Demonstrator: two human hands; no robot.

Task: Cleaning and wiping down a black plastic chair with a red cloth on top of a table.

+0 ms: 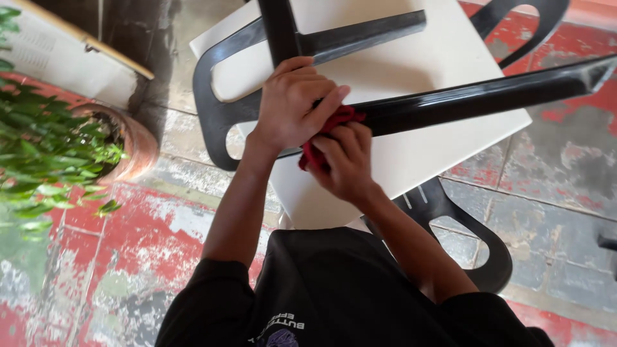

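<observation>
Gripping a red cloth between them, both hands close together on the black chair leg, right where it meets the upturned chair's frame. The left hand sits on top, fingers curled over the leg; the right hand is just below, bunching the cloth against it. From the hands the leg's long axis runs out to the right and slightly away, above the white tabletop. The right hand lies nearer that free length.
</observation>
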